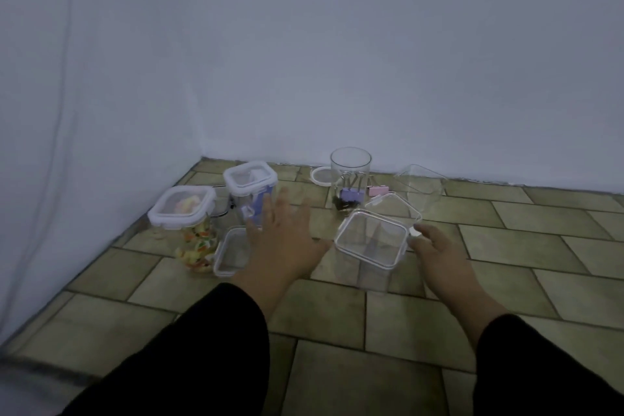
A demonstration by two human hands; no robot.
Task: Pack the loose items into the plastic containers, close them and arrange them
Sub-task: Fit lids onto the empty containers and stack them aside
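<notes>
Beside the clear container (369, 240), left hand (287, 240) and right hand (439, 250) hover released.

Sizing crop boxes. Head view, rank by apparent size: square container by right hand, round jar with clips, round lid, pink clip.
1. square container, though being nearest the camera inflates it
2. round jar
3. round lid
4. pink clip

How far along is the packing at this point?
Done: the container of colourful pieces and the container with a blue item are lidded. In hand: the right hand touches a latch of the clear square container, which looks empty; the left hand hovers open. Left: the round jar with binder clips is open, its round lid beside it, a pink clip lies outside, and another clear container looks lidless.
</notes>
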